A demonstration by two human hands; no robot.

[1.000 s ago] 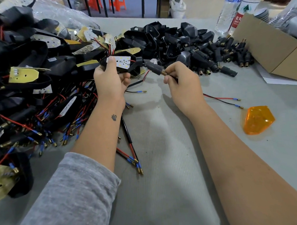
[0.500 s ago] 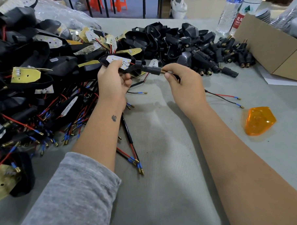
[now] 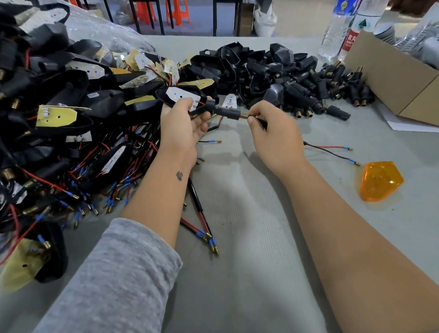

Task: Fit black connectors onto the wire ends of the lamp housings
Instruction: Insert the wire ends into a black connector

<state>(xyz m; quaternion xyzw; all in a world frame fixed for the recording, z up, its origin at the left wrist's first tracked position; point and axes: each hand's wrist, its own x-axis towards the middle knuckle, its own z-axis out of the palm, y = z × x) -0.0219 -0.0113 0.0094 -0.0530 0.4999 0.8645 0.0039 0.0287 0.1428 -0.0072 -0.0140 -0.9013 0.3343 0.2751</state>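
The left hand point(image 3: 184, 125) grips a lamp housing point(image 3: 179, 96) at about 11 o'clock from the table's middle, fingers curled round its black shell with the white LED board facing up. A black connector point(image 3: 227, 112) sits on the housing's stem, pointing toward 3 o'clock, its brass threaded end showing. The right hand point(image 3: 275, 133) pinches the wire just beyond that brass end between thumb and forefinger; the red and black wire ends point(image 3: 338, 152) trail out behind the hand toward 4 o'clock.

The likely risk is that the connector seats crooked or only partway on the stem, since the left hand holds the shell rather than the stem itself. A hard pull on the thin wire could also strain its joint at the board, and the trailing leads could snag the loose wires near 6 o'clock.

More housings are heaped at 9 o'clock, and loose connectors point(image 3: 311, 97) lie piled at 1 o'clock beside a cardboard box point(image 3: 391, 83).

As for writing, two water bottles stand at 1 o'clock: one point(image 3: 340, 17) has a blue label, too small to read; the other point(image 3: 358, 32) carries a red label showing the characters "农夫".
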